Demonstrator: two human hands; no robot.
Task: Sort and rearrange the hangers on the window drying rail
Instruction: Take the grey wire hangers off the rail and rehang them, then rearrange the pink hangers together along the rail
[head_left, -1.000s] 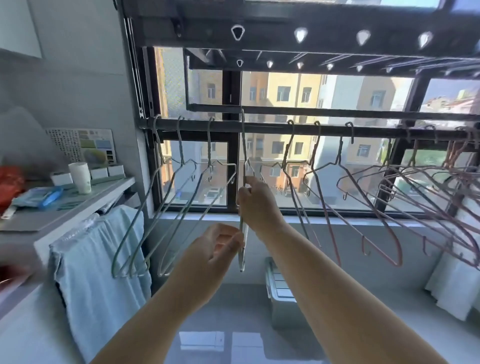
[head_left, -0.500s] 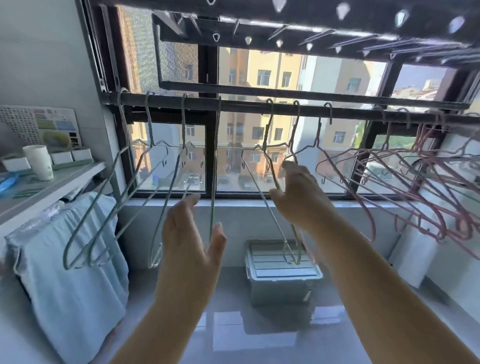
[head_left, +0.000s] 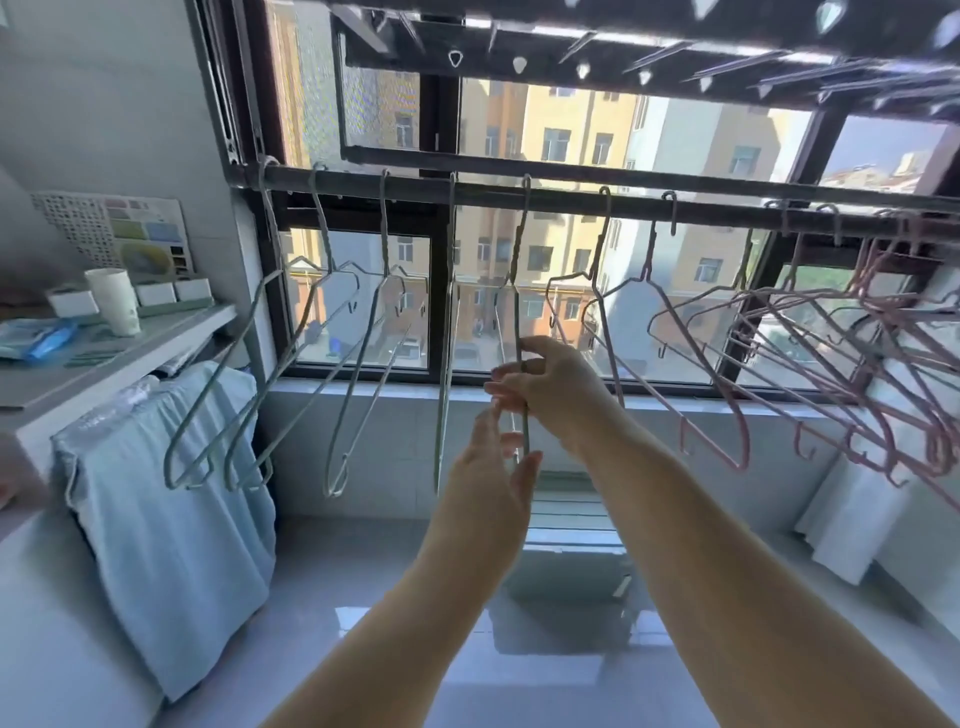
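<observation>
A dark drying rail (head_left: 571, 195) runs across the window. Several pale green wire hangers (head_left: 343, 332) hang on its left half, several pink ones (head_left: 810, 343) crowd the right end. One green hanger (head_left: 515, 291) hangs edge-on near the middle. My right hand (head_left: 550, 384) pinches this hanger's wire below its hook. My left hand (head_left: 488, 483) is raised just beneath, fingers straight and relaxed, close to the hanger's lower end and holding nothing.
A light blue cloth (head_left: 171, 519) drapes over the counter edge at left, where a white cup (head_left: 114, 301) stands. A grey lidded storage box (head_left: 566, 551) sits on the floor below the window. A white cloth (head_left: 862, 509) hangs at right.
My right hand let go of a hanger further right and now pinches the middle green hanger. My left hand rose toward its lower end. The view shifted slightly.
</observation>
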